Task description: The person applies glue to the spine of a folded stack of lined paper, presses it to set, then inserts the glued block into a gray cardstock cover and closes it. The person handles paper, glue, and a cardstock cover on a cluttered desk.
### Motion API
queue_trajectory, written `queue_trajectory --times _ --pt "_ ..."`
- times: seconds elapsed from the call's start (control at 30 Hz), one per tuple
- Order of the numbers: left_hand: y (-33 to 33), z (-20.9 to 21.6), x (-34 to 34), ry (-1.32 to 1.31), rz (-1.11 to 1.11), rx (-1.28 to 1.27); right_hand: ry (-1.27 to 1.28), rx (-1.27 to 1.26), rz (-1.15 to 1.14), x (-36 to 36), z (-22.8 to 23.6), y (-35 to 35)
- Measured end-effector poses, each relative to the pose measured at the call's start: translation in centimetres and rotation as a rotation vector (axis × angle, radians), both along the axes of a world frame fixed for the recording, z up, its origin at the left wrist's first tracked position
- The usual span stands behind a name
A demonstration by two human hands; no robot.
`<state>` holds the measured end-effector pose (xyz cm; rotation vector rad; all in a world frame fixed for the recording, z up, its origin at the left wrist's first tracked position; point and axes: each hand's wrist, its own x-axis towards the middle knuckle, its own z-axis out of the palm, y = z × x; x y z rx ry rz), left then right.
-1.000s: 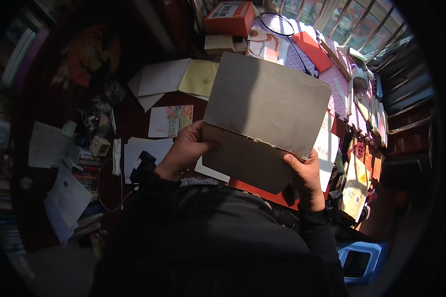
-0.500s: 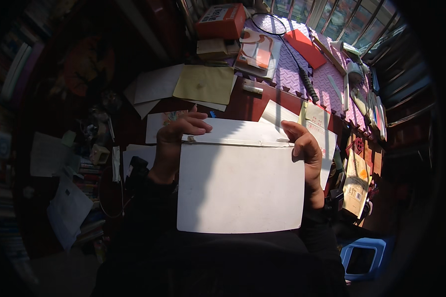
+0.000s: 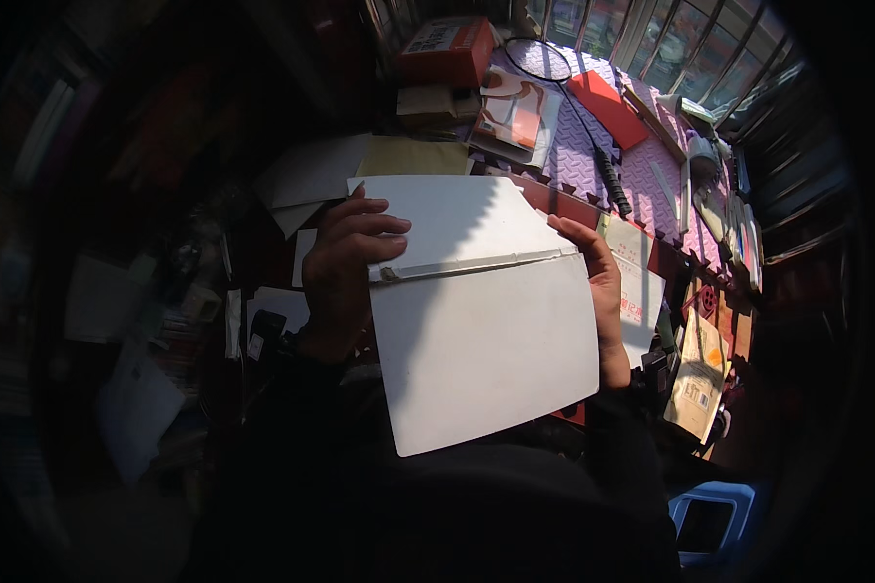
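Observation:
A large blank white board cover (image 3: 486, 340), with a worn, slightly torn crease across it, is held up in front of me. Its upper panel tilts away, while the lower panel hangs toward my body. At its left edge, my left hand (image 3: 345, 248) grips with the fingers laid over the upper panel near the crease. My right hand (image 3: 598, 282) closes on the opposite edge, its fingertips by the right end of the crease. Sunlight falls on most of the cover, and a shadow lies over its left part. What is under the cover cannot be seen.
Papers, including a yellow sheet (image 3: 413, 155), lie behind the cover on the dark red table (image 3: 564, 202). A badminton racket (image 3: 608, 175), a red envelope (image 3: 608, 109) and a red box (image 3: 447, 51) rest by the window. A blue stool (image 3: 715, 515) stands lower right.
The cover has tilted, and its upper panel has opened out farther, showing more of it. Its lower edge now slants up to the right. Both hands keep hold of the sides.

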<state>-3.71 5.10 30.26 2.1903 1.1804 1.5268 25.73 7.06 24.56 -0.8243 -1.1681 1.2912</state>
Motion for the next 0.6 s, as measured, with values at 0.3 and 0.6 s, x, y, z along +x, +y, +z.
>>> queue_trajectory --times 0.3,0.6 --pt "-0.7 1.0 -0.3 0.051 -0.035 0.053 0.107 0.075 0.069 0.2 0.2 1.6" --pt "-1.2 -4.4 -3.5 -0.617 -0.128 -0.783 -0.136 -0.329 0.134 -4.4 -1.6 6.5"
